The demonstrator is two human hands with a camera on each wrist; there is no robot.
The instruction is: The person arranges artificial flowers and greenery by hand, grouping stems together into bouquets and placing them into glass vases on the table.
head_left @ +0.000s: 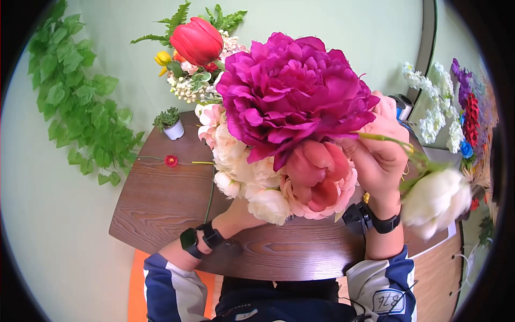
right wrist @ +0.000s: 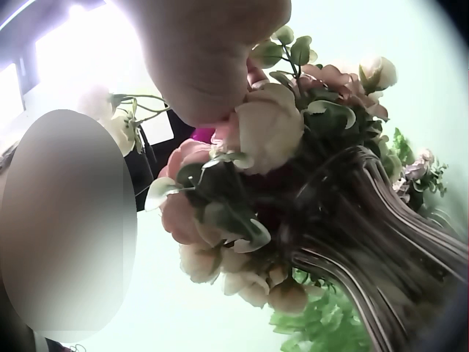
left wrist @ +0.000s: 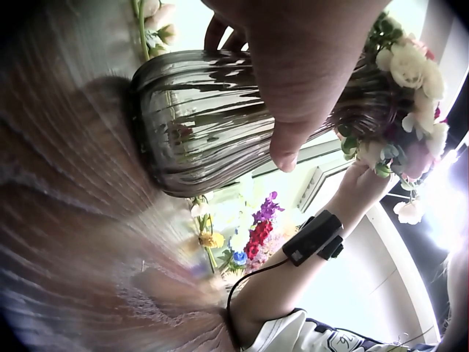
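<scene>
A full bouquet of artificial flowers stands in a ribbed, smoky glass vase (left wrist: 198,132). My left hand (left wrist: 308,66) grips the vase round its side in the left wrist view; in the head view the blooms hide most of that hand. A big magenta peony (head_left: 300,91) tops the bouquet, with a dusty-pink tulip (head_left: 316,172), cream roses (head_left: 230,147) and a red tulip (head_left: 198,42) around it. Beside the peony, my right hand (head_left: 381,155) pinches a green stem (head_left: 383,138). From that stem a white flower (head_left: 437,203), slightly blurred, hangs out to the right.
A small potted succulent (head_left: 173,126) stands at the table's back left. Near it lies a small red flower (head_left: 171,161) on a stem. Green leaf vines (head_left: 70,91) hang on the left wall. White blossom sprays (head_left: 434,107) and other colourful flowers are at the right.
</scene>
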